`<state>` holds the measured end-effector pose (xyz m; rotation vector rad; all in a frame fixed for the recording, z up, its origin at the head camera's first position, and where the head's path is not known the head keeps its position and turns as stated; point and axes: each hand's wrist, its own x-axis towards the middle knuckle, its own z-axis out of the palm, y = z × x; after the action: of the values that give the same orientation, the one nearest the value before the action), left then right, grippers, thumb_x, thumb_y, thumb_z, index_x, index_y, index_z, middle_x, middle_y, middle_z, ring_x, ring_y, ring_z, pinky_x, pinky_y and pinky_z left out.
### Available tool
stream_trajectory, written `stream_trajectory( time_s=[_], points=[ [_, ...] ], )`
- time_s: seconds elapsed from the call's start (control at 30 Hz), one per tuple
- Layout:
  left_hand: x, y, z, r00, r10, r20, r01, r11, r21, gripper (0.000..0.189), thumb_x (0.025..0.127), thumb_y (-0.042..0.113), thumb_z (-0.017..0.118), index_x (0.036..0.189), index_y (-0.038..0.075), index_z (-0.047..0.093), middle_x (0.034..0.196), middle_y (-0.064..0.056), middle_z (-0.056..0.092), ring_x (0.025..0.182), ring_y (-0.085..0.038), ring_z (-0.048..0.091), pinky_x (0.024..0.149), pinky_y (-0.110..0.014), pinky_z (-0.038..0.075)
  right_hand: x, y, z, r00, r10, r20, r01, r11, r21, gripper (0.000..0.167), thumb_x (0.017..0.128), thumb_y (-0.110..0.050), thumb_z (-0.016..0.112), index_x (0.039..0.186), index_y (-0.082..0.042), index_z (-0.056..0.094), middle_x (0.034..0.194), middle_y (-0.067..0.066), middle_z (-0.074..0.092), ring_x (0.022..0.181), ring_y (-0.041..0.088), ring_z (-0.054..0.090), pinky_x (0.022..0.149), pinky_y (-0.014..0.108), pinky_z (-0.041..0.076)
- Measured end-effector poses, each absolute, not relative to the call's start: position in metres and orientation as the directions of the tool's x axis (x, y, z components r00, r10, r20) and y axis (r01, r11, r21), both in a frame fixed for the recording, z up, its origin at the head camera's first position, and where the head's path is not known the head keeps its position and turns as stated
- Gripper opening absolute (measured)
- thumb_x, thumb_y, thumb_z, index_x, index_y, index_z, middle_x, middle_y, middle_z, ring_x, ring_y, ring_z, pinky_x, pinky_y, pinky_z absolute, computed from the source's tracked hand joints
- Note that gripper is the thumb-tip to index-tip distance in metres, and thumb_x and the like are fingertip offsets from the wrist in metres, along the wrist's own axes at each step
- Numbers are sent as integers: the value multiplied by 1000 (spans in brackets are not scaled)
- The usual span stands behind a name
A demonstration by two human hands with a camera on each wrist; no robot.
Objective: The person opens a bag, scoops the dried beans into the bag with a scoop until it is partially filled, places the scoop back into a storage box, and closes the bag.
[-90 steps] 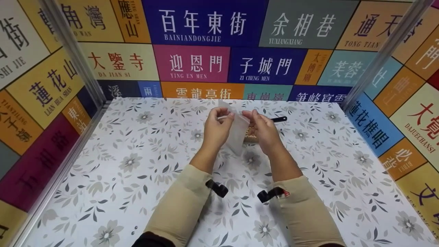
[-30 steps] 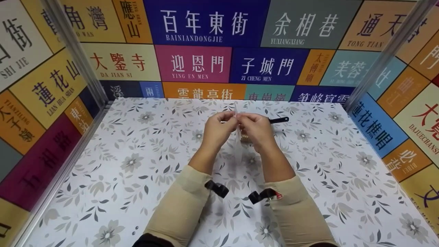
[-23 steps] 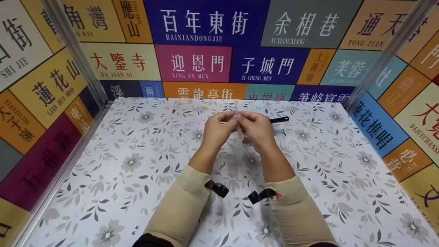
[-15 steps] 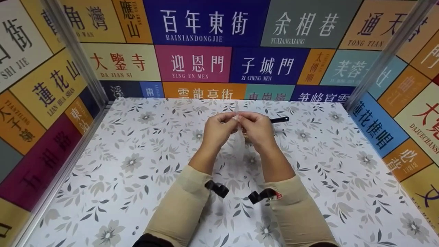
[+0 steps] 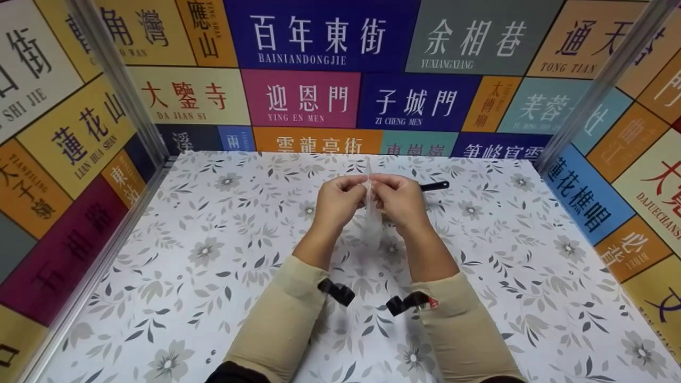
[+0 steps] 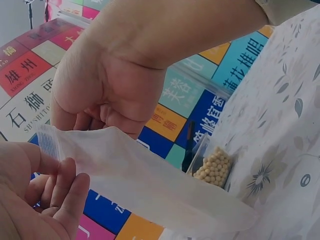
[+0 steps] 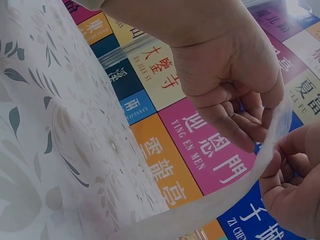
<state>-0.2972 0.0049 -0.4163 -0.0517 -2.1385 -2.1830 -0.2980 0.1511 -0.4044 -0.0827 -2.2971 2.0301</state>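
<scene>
Both hands hold a frosted translucent plastic bag (image 6: 150,185) by its top edge; it hangs nearly edge-on in the head view. My left hand (image 5: 339,203) pinches it with thumb and forefinger, close to the ribbed strip seen in the left wrist view. Opposite, my right hand (image 5: 400,202) pinches the same edge, its fingertips right beside the left ones. The lower part of the bag hangs limp and flat over the table. Behind it stands a small clear box (image 6: 226,181) of round beige beans (image 6: 212,167), mostly hidden by my right hand in the head view.
A black handle (image 5: 436,185) sticks out beside the box, to the right of my right hand. The floral-covered table (image 5: 213,298) is bounded by sign-patterned walls (image 5: 319,37) at the back and sides, with clear corner posts (image 5: 601,90).
Three seconds ago my hands were apart and the bag was turned more face-on. My right hand has since come left to the bag's edge, and the fingertips have shifted slightly along it.
</scene>
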Motion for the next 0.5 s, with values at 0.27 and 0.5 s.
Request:
stream_trajectory(
  time_s=[0.27,0.5],
  points=[
    [-299,3,-418,-997,-47,67,69,-39,997,25,98,11,65,116,7,82,92,-7,74,80,-13,72,79,-30,69,-300,153,-404,-993,114,-1,14,113,-993,24,106,-19,64,122,-10,80,86,3,70,70,11,62,61,23,57],
    [-300,1,-419,-995,-65,80,81,-19,996,26,98,10,63,116,7,82,84,-3,71,77,-13,70,74,-28,68,-301,156,-405,-992,124,-13,25,100,-995,24,106,-17,64,122,-9,80,84,5,69,71,14,63,63,26,60]
  ],
)
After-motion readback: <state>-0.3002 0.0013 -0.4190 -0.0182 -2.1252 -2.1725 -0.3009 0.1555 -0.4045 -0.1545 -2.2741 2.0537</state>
